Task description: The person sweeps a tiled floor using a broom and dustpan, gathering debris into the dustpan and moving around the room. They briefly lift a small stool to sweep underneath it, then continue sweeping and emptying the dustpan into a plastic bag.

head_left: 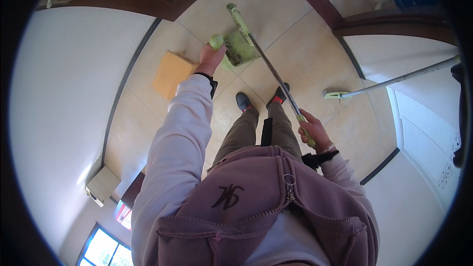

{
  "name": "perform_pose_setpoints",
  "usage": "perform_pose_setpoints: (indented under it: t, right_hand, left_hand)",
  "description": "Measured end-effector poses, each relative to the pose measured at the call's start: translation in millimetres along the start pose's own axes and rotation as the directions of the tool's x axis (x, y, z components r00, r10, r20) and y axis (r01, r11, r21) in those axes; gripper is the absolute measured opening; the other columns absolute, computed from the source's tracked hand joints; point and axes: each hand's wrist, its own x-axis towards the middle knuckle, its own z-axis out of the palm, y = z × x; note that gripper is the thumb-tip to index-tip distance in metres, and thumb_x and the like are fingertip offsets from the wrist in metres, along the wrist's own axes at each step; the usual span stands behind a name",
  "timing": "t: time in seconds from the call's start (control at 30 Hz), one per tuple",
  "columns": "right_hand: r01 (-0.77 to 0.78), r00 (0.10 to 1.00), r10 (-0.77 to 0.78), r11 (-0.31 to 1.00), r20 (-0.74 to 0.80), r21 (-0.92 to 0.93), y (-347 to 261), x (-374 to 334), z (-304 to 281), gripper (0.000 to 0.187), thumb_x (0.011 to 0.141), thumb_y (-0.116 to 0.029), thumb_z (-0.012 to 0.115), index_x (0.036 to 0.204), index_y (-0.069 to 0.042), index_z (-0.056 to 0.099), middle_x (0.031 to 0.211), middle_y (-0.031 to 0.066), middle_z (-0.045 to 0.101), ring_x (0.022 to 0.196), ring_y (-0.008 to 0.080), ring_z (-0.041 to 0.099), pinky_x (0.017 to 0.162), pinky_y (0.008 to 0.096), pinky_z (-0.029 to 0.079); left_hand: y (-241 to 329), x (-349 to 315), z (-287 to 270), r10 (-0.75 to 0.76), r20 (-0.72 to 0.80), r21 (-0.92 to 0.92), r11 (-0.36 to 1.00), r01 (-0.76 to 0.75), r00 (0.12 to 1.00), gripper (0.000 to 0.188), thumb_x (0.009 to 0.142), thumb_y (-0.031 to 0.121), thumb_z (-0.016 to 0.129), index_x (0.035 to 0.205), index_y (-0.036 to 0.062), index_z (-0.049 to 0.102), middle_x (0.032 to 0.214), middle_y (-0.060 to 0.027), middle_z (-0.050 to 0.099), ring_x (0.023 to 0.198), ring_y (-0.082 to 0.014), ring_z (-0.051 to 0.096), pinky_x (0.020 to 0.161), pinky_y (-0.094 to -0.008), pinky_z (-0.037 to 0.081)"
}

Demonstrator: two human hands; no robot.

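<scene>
We're gripping dustpan (248,54) with left hand (211,60), broom (274,74) with right hand (317,133); dustpan showing beyond our feet (243,101). Tilting it, or catching it with broom, we could be spilling dirt (232,57).

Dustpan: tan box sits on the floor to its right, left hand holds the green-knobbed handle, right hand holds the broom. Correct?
Wrong side: the head view shows the tan box on the floor to the left of the dustpan. Rest stands: left hand holds the green-knobbed handle, right hand the broom.
</scene>
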Motion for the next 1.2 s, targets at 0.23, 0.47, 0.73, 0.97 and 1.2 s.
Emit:
perform_pose_setpoints:
  t: [0.23, 0.47, 0.73, 0.97, 1.2]
  right_hand:
    - [0.073, 0.952, -0.104, 0.991, -0.286, -0.115, 11.7, -19.2, -25.3, 0.047, 0.078, -0.007, 0.046, 0.123, -0.010, 0.033, 0.054, 0.0029, 0.045, 0.036, 0.0094, 0.040, 0.032, 0.0227, 0.032]
    - [0.155, 0.917, -0.093, 0.979, -0.387, 0.131, -7.3, 35.4, -48.8, 0.055, 0.076, -0.011, 0.049, 0.126, -0.012, 0.027, 0.056, 0.0018, 0.044, 0.039, 0.0091, 0.040, 0.034, 0.0219, 0.035]
    - [0.083, 0.919, -0.146, 0.980, -0.366, -0.181, 24.7, 69.5, -16.5, 0.056, 0.073, -0.006, 0.050, 0.125, -0.004, 0.028, 0.054, 0.0047, 0.045, 0.039, 0.0125, 0.042, 0.035, 0.0270, 0.039]
    - [-0.020, 1.000, 0.022, 0.864, -0.003, -0.502, 30.1, 37.8, 35.3, 0.053, 0.073, -0.007, 0.050, 0.123, -0.002, 0.031, 0.057, 0.0061, 0.047, 0.042, 0.0135, 0.046, 0.037, 0.0264, 0.038]
    - [-0.080, 0.987, 0.136, 0.873, 0.082, -0.482, -27.7, -20.0, 44.1, 0.047, 0.077, -0.013, 0.049, 0.122, -0.005, 0.035, 0.059, 0.0033, 0.047, 0.040, 0.0089, 0.042, 0.035, 0.0219, 0.034]
  left_hand:
    - [-19.6, -14.7, -31.1, -0.066, 0.045, -0.166, 0.983, 0.072, 0.997, 0.017, 0.072, 0.019, 0.047, 0.072, 0.0050, 0.057, 0.061, -0.0111, 0.056, 0.057, -0.0198, 0.056, 0.052, -0.0295, 0.044]
    - [-23.4, -88.4, -78.8, -0.175, 0.063, -0.532, 0.827, 0.181, 0.983, 0.012, 0.076, 0.012, 0.050, 0.080, 0.0021, 0.056, 0.067, -0.0056, 0.057, 0.057, -0.0132, 0.056, 0.053, -0.0238, 0.046]
    - [-71.5, -144.5, -83.6, -0.379, -0.005, -0.586, 0.751, 0.304, 0.925, 0.013, 0.076, 0.009, 0.049, 0.078, -0.0021, 0.056, 0.072, -0.0112, 0.059, 0.054, -0.0154, 0.058, 0.054, -0.0220, 0.048]
    - [-109.9, -146.8, -65.3, -0.347, -0.020, -0.546, 0.790, 0.280, 0.938, 0.013, 0.076, 0.008, 0.048, 0.082, -0.0012, 0.056, 0.073, -0.0092, 0.059, 0.058, -0.0153, 0.058, 0.055, -0.0230, 0.049]
    - [-100.7, -117.2, -77.0, -0.325, -0.011, -0.507, 0.817, 0.275, 0.946, 0.014, 0.077, 0.010, 0.048, 0.081, -0.0004, 0.056, 0.069, -0.0072, 0.057, 0.059, -0.0130, 0.056, 0.054, -0.0232, 0.047]
